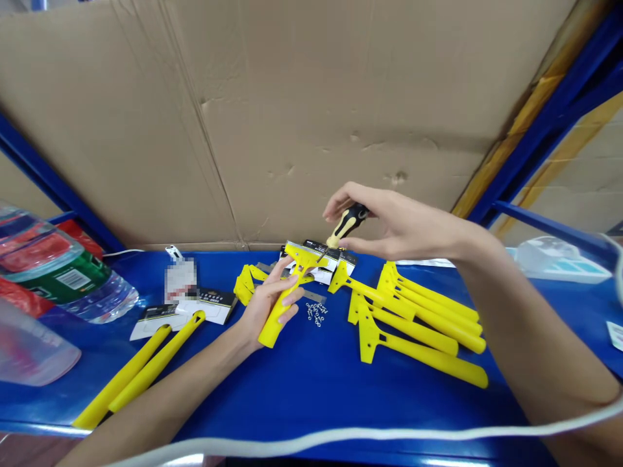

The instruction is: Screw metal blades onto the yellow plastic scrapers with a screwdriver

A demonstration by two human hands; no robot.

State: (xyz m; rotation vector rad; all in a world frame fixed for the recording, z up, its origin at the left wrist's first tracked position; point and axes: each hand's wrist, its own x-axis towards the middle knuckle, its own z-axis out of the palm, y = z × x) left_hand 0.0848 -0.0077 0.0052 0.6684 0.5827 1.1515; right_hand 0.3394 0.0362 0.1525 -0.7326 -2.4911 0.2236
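Note:
A yellow scraper (275,323) is gripped by its handle in my left hand (263,305), with the wide head and a metal blade edge pointing up and away. My right hand (389,220) holds a screwdriver (348,224) with a black and cream handle, its shaft slanting down to the scraper's head. Whether the tip sits in a screw is too small to tell. Small loose screws and nuts (316,314) lie just right of my left hand. Behind that hand are yellow plastic head pieces (244,283), partly hidden by it. Printed packaging cards (335,259) lie beyond the scraper.
Several yellow scraper bodies (433,361) lie on the right of the blue shelf (302,395). Two yellow handles (156,366) rest at left near a card (148,322). A large water bottle (73,279) stands far left. A white cable (341,436) crosses the front; cardboard (292,130) backs the shelf.

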